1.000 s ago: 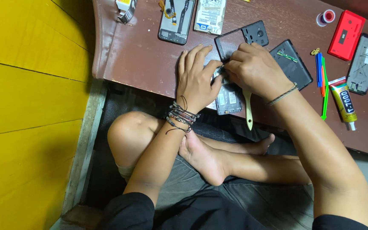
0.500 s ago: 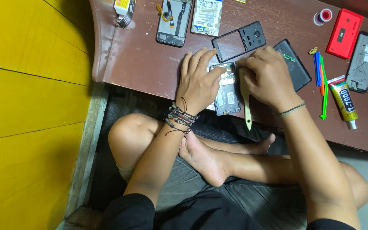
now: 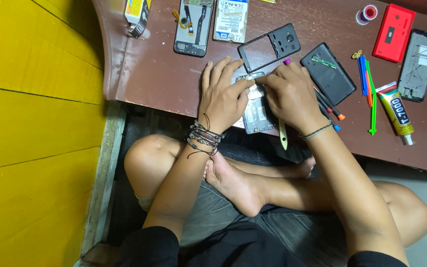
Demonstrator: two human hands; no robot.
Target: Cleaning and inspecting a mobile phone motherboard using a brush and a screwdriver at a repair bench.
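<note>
An opened phone body [image 3: 255,111] is laid on the near edge of the brown table [image 3: 159,74], partly overhanging it, directly under and between both hands. The left hand [image 3: 222,94] is pressed flat on the phone's left side, fingers spread and pointing away from the body, nothing gripped; the phone is only held down. The right hand [image 3: 290,94] is curled over the phone's upper right part, fingertips pinched together at the phone's top edge, meeting the left index finger there. What is pinched is too small to tell. A cream plastic pry tool [image 3: 282,133] is seen sticking out below the right palm, pointing toward the body; it appears to be tucked in that hand.

Just beyond the hands a black phone frame [image 3: 269,47] is laid tilted. A black back cover [image 3: 328,73] is placed right of the right hand, touching close to the knuckles. Farther right are found coloured plastic opening tools [image 3: 367,84], a glue tube [image 3: 395,111], a red cover [image 3: 394,32] and another phone chassis [image 3: 418,64]. At the far edge another opened phone [image 3: 193,27] and a hard drive [image 3: 231,20] are laid side by side. Crossed bare legs are seen under the table edge. Braided bracelets [image 3: 202,138] are worn on the left wrist.
</note>
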